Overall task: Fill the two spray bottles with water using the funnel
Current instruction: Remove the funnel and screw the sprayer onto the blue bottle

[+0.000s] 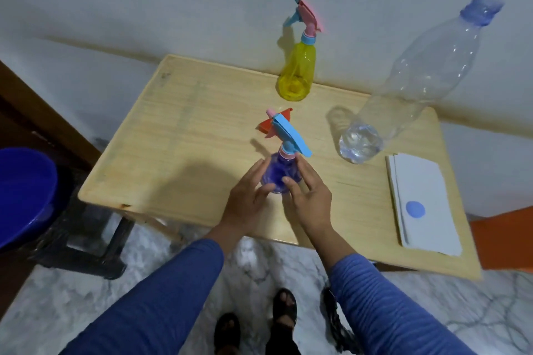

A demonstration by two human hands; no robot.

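A purple spray bottle (278,174) with a blue trigger head stands near the front of the wooden table (178,135). My left hand (249,196) lies against its left side and my right hand (310,196) against its right side, fingers mostly straight, thumbs in front of the bottle. An orange funnel (272,124) lies just behind the trigger head, partly hidden by it. At the back by the wall stands a yellow spray bottle (297,75) with a pink and blue head. A large clear plastic bottle (403,81) with a blue cap holds a little water at the bottom.
White folded tissues (424,204) with a blue round spot lie at the table's right front. A blue basin (23,193) rests on a black stool to the left of the table. The wall runs directly behind the table. My feet are on the marble floor below.
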